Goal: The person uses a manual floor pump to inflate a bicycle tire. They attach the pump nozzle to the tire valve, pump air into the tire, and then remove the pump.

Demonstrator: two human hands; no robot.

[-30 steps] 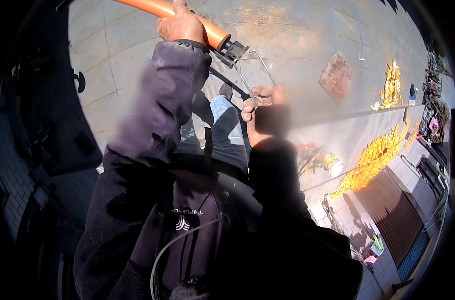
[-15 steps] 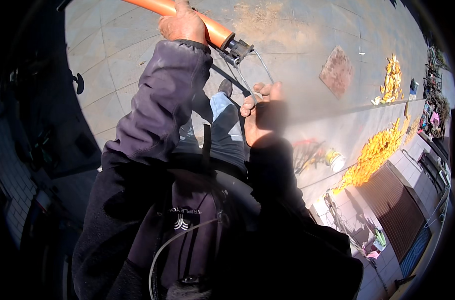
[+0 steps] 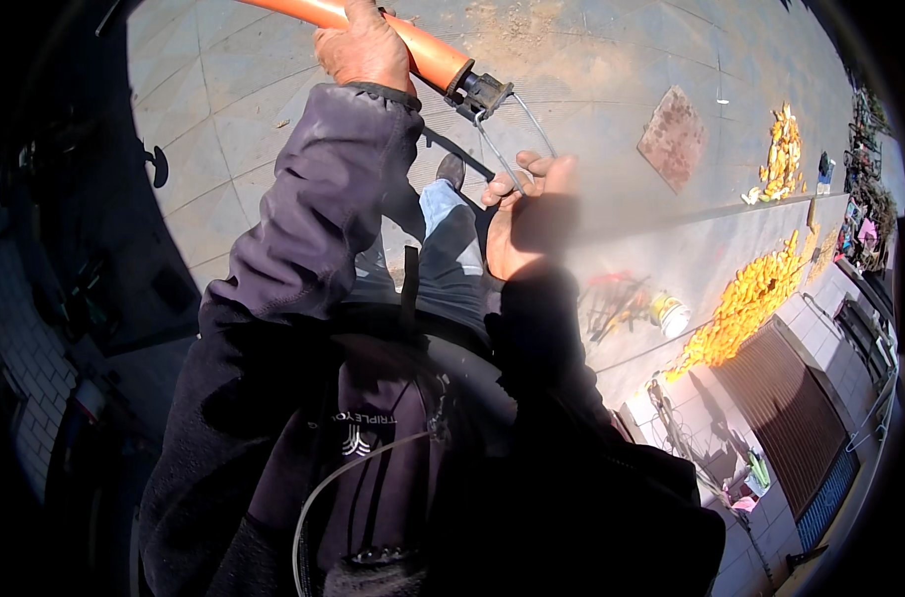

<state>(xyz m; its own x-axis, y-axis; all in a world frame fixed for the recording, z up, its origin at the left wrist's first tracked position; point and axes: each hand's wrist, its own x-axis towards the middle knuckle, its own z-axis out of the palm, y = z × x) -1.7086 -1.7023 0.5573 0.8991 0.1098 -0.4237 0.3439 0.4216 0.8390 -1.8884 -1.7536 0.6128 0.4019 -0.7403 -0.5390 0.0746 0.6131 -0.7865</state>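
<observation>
My left hand [image 3: 365, 50] is closed around the orange barrel of what looks like a hand air pump [image 3: 435, 60], held aslant at the top of the view. From the black fitting [image 3: 480, 96] at the barrel's lower end, two bent metal wire legs [image 3: 495, 147] reach down to the right. My right hand [image 3: 524, 219] is closed on these wire legs, fingers curled near their far ends. Shadow and a blurred patch hide part of this hand. Below the pump runs a dark narrow strip [image 3: 460, 154]; I cannot tell whether it is a bar or a shadow.
I stand on a concrete floor [image 3: 264, 80]. To the right lie a reddish square slab [image 3: 673, 139], two heaps of yellow corn cobs [image 3: 746, 298], and a white and yellow bucket [image 3: 670, 314]. Farther right is a brown shutter door [image 3: 786, 398] in a tiled wall.
The pump's lower end and wire legs have shifted slightly right, turning a little. My right hand has moved slightly right with them; the left hand keeps its grip.
</observation>
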